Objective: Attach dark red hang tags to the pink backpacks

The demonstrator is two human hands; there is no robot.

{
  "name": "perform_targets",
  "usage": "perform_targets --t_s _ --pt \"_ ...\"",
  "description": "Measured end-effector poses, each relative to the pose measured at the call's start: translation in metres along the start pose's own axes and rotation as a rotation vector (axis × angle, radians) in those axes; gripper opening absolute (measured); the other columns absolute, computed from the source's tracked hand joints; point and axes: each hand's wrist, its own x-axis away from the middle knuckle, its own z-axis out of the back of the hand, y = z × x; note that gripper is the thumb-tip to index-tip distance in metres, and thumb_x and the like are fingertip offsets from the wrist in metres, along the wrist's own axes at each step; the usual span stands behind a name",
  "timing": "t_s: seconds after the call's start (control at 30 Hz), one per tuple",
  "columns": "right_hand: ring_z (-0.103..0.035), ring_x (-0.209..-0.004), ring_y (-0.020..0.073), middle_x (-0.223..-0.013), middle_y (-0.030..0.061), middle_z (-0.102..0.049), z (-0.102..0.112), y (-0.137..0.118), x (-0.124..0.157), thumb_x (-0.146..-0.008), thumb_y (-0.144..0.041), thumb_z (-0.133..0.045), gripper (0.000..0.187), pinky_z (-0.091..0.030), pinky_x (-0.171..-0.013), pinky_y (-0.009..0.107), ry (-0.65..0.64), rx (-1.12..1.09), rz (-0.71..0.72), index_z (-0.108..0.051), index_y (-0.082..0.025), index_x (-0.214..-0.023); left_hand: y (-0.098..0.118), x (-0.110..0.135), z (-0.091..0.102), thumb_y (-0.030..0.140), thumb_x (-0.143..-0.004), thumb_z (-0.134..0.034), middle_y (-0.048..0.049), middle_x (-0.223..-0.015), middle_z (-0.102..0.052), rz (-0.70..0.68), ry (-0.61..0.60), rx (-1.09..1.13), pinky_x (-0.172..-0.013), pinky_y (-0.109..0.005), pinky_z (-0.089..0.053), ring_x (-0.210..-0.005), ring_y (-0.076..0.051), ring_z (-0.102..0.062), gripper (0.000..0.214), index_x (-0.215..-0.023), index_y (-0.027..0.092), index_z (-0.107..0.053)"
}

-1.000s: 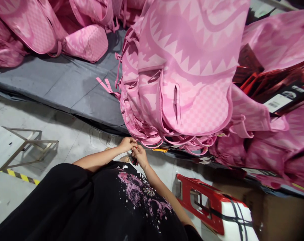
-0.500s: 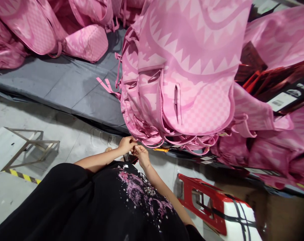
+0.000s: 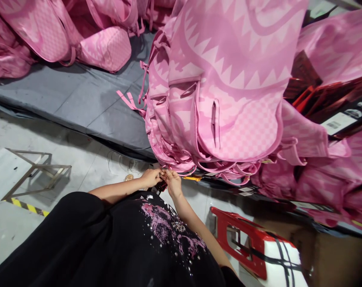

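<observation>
Fingertips together, my left hand (image 3: pixel 151 177) and my right hand (image 3: pixel 173 181) meet in front of my body, just below the table edge. Both are closed in a pinch. A small dark and red piece (image 3: pixel 162 186) shows under the fingers, perhaps a tag; its kind and what exactly is pinched are too small to tell. Right above the hands lies a stack of pink backpacks (image 3: pixel 243 123) with a shark-teeth and checker print. Their straps and loops hang over the table's edge. Beside my right hand is a yellow-orange tool (image 3: pixel 192 178), partly hidden by the bags.
The grey-covered table (image 3: pixel 88 99) bears more pink bags (image 3: pixel 105 48) at the back left. Dark tags with white labels (image 3: pixel 335 121) lie among bags at the right. A red and white stool (image 3: pixel 243 243) stands at lower right, a metal-framed stool (image 3: pixel 34 167) at left.
My hands have shifted slightly and the fingers have changed position against each other. The dark and red piece below them has turned a little. The view has moved slightly.
</observation>
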Motion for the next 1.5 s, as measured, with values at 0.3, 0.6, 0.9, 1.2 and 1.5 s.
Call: perform_targets --t_s 0.3,0.6,0.9,1.2,1.5 --pt "-0.062 -0.067 0.0158 -0.076 0.0018 -0.066 -0.007 -0.003 -0.003 -0.064 -0.057 -0.075 0.043 -0.054 -0.063 0.031 0.052 0.171 0.099 -0.057 -0.020 -0.078 0.009 0.000 0.006 0.015 -0.082 -0.060 -0.0076 -0.099 -0.073 -0.035 -0.023 -0.176 -0.111 -0.041 -0.036 -0.105 -0.023 -0.066 0.033 -0.114 0.017 -0.060" --pt "-0.046 -0.057 0.0144 -0.059 -0.0033 -0.053 -0.012 -0.010 0.014 -0.083 -0.052 -0.052 0.033 -0.040 -0.061 0.028 0.038 0.616 0.277 -0.051 -0.022 -0.070 0.008 -0.001 0.018 0.021 -0.087 -0.056 0.0025 -0.072 -0.072 -0.015 -0.135 -0.071 -0.066 -0.020 -0.048 -0.065 -0.011 -0.065 0.014 -0.090 0.018 -0.069" --pt "-0.047 -0.054 0.0161 -0.057 -0.0036 -0.052 -0.009 -0.033 0.005 -0.082 -0.050 -0.053 0.028 -0.037 -0.060 0.028 -0.093 0.903 0.354 -0.057 -0.022 -0.080 -0.012 -0.002 0.083 0.016 -0.087 -0.051 -0.0057 -0.099 -0.073 0.099 0.147 -0.278 -0.080 -0.026 -0.047 -0.095 -0.020 -0.067 0.030 -0.108 0.023 -0.071" --pt "-0.049 -0.061 0.0198 -0.057 -0.0024 -0.048 -0.036 -0.048 -0.046 -0.073 -0.028 -0.067 0.029 -0.037 -0.069 0.031 0.016 1.105 0.399 -0.063 -0.023 -0.101 0.012 -0.049 0.112 0.010 -0.089 -0.046 -0.0091 -0.113 -0.064 -0.023 0.193 -0.489 -0.082 -0.026 -0.045 -0.098 -0.020 -0.065 0.037 -0.114 0.023 -0.070" --pt "-0.052 -0.058 0.0194 -0.064 -0.0011 -0.059 -0.012 -0.043 -0.029 -0.080 -0.031 -0.051 0.039 -0.044 -0.068 0.032 0.086 1.020 0.378 -0.062 -0.019 -0.115 0.017 -0.060 0.106 0.010 -0.091 -0.047 -0.0097 -0.104 -0.066 -0.178 0.097 -0.504 -0.084 -0.027 -0.044 -0.096 -0.019 -0.066 0.029 -0.103 0.019 -0.072"
